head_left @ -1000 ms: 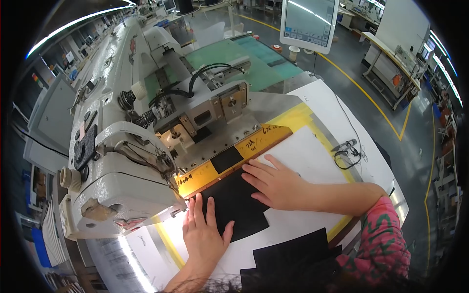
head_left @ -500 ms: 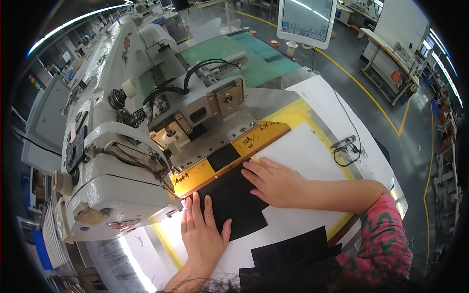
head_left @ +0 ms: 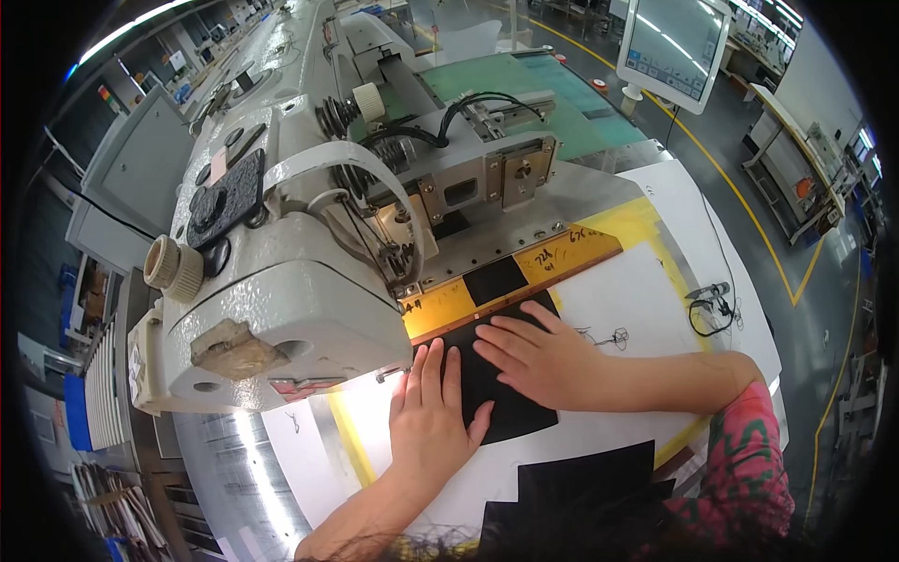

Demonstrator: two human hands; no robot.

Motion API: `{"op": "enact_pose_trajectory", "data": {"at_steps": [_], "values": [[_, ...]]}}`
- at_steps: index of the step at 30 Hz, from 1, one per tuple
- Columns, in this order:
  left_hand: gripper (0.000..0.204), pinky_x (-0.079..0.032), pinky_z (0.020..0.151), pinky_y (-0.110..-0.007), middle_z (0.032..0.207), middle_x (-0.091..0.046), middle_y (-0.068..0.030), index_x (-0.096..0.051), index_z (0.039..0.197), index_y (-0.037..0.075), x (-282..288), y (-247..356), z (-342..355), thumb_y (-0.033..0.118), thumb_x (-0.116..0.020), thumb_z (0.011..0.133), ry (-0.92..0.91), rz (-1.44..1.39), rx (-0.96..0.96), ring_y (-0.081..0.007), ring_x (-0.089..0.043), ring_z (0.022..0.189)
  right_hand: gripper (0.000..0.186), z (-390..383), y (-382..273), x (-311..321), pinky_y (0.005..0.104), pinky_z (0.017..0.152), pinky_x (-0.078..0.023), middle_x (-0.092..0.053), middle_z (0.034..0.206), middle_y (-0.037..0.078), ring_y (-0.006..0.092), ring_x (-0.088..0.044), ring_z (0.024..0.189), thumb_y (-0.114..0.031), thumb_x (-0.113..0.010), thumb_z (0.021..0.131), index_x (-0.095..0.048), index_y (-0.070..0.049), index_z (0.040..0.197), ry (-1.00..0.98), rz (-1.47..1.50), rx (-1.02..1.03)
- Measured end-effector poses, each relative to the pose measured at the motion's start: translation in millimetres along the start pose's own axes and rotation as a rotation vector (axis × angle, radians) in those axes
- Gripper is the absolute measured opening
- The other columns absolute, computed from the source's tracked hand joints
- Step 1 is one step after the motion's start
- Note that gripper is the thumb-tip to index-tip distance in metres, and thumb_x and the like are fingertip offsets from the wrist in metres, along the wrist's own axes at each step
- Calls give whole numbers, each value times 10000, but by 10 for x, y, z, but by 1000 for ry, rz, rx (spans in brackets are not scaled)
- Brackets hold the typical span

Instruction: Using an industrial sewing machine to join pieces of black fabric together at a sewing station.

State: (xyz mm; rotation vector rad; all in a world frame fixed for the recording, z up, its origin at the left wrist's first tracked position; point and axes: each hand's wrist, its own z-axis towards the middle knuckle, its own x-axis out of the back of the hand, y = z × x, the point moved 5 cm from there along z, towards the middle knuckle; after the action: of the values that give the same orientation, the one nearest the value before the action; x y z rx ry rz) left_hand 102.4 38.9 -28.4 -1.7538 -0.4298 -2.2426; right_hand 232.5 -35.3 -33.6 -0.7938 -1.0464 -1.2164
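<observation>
A flat black piece (head_left: 513,412), fabric or leather-like, lies on the white work surface, its far edge along the copper-coloured edge of a yellow clamp plate (head_left: 569,251). My left hand (head_left: 433,423) rests flat on its left part, fingers stretched toward the plate and close to the sewing machine head (head_left: 290,314). Farther right, my right hand (head_left: 545,361) lies with fingers spread across the black piece, fingertips a little short of the plate. Neither hand grips anything. The cloth beneath the palms is hidden.
More black pieces (head_left: 590,473) lie near me, partly cut off by dark hair. Loose thread (head_left: 613,338) sits right of my right hand. A small tool with a black cord (head_left: 712,304) lies at the right. Behind stand a green table (head_left: 534,89) and a screen (head_left: 670,51).
The whole view has shifted, with the machine now larger at left. My right hand has slid left and nearer me on the black piece, uncovering its far right corner. My left hand stays flat.
</observation>
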Motion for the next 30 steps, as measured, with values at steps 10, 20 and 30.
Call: {"op": "enact_pose_trajectory", "data": {"at_steps": [10, 20, 30], "values": [[649, -384, 999, -443, 1380, -440, -199, -510, 1300, 11, -29, -25, -19, 434, -619, 819, -3, 19, 4, -341, -441, 1268, 491, -125, 96, 6, 500, 1066, -284, -482, 1356, 117, 261, -433, 1277, -354, -549, 909, -531, -37, 1283, -86, 20, -37], [644, -356, 1024, -451, 1389, -423, -203, -502, 1298, 6, -23, -13, -9, 415, -626, 817, -14, 26, 2, -341, -426, 1278, 511, -301, 260, 20, 451, 1079, -300, -484, 1332, 186, 307, -438, 1263, -346, -550, 906, -531, 16, 1267, -50, 122, -172], [643, -378, 1007, -433, 1384, -424, -223, -503, 1284, -16, -31, -17, -19, 402, -637, 814, 32, -27, -1, -346, -458, 1244, 516, -90, 125, 89, 479, 1077, -298, -527, 1297, 162, 289, -481, 1228, -337, -586, 882, -537, 12, 1259, -54, -16, -63]]}}
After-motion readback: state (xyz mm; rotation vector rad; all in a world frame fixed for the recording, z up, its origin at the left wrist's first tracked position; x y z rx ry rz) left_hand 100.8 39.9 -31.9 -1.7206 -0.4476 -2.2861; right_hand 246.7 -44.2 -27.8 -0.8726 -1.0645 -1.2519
